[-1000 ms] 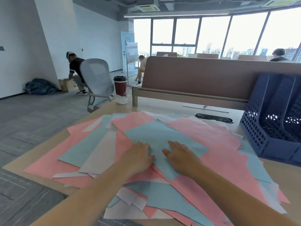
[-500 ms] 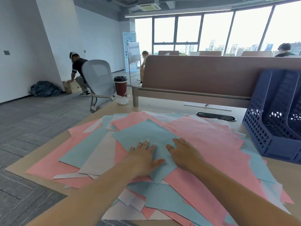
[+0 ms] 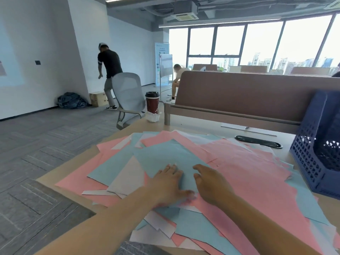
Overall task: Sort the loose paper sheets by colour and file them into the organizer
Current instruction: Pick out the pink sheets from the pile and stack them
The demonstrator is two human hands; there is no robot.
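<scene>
I see both hands flat, fingers spread, grasping nothing: left hand (image 3: 166,183) and right hand (image 3: 211,183) press one light blue paper sheet (image 3: 165,155) | pile mid-counter (image 3: 73,170) | one dark blue perforated plastic organizer (image 3: 316,144) at right edge

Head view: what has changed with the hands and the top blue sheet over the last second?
Both hands, left hand and right hand, have slid the top light-blue paper sheet leftward across the pile, turning it slightly. Neither hand has lifted it. The pink, blue and white paper pile, dark blue plastic organizer and red paper cup stayed put.
</scene>
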